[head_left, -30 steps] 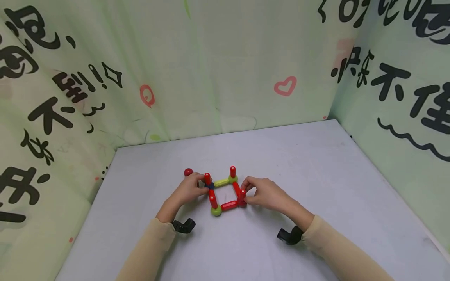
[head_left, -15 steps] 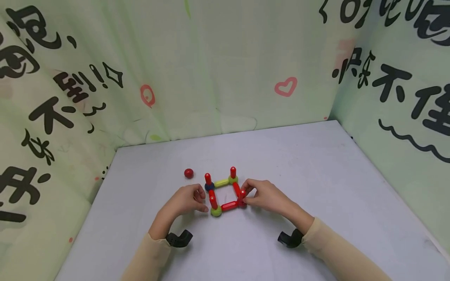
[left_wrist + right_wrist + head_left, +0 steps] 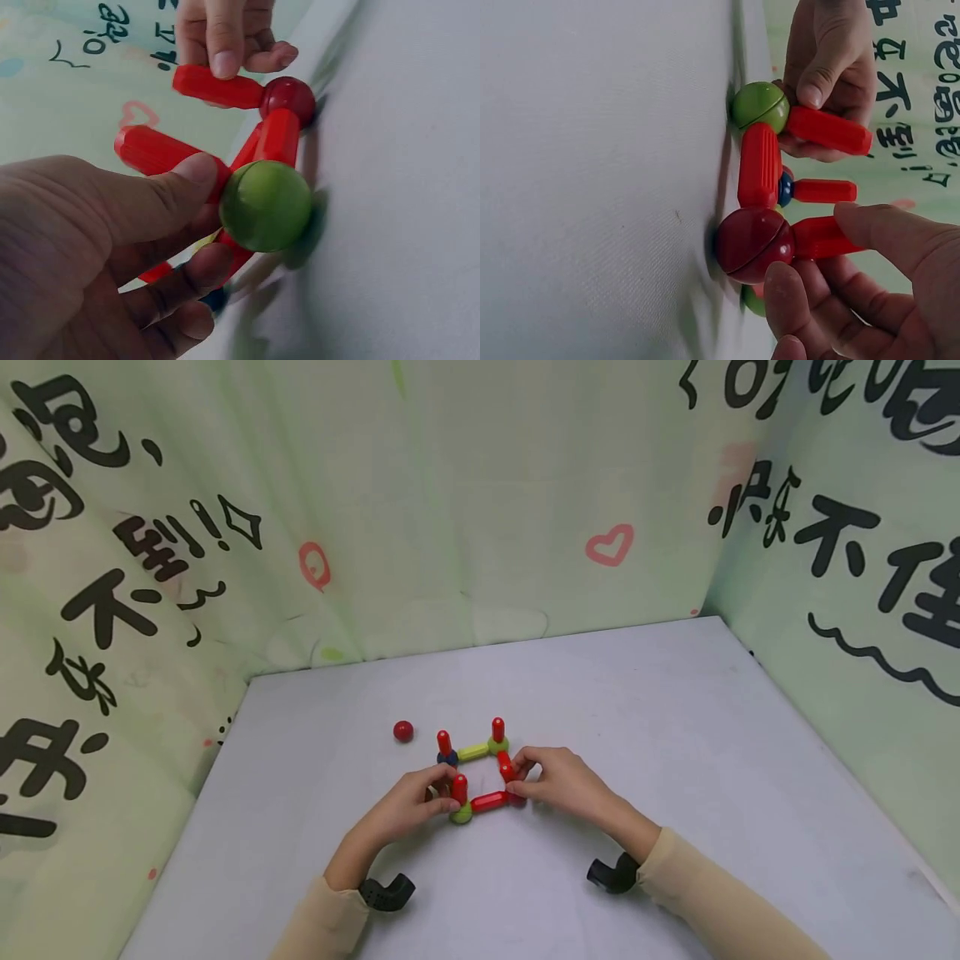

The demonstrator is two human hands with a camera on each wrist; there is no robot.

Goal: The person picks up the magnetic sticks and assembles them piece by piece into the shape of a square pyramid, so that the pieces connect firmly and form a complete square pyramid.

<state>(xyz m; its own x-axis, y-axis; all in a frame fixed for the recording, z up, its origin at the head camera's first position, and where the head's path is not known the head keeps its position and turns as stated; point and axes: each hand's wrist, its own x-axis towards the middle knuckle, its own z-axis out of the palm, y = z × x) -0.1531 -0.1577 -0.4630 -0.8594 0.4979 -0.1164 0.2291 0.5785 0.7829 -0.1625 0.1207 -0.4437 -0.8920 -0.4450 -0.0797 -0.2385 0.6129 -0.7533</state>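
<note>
A square of toy building rods and balls lies on the table, with a red rod standing upright at each corner. In the head view my left hand [image 3: 408, 802] is at the near left corner, pinching the upright red rod [image 3: 146, 150] on a green ball [image 3: 266, 206]. At the near right corner my right hand [image 3: 558, 777] pinches another upright red rod [image 3: 817, 238], set on a dark red ball [image 3: 754, 244]. A lying red rod [image 3: 490, 801] joins these two balls. The far corners have a blue ball [image 3: 447, 757] and a green ball [image 3: 498, 745], joined by a yellow rod [image 3: 473, 751].
A loose red ball [image 3: 403, 731] lies beyond the left side of the square. The white tabletop [image 3: 637, 710] is bordered by a printed pale-green curtain [image 3: 465, 527] at the back and both sides. Each wrist wears a black mount [image 3: 387, 892].
My left hand has left the blue-ball corner and come nearer to grip the upright rod on the near green ball. The right hand stays at the dark red ball's rod, which has tilted slightly left.
</note>
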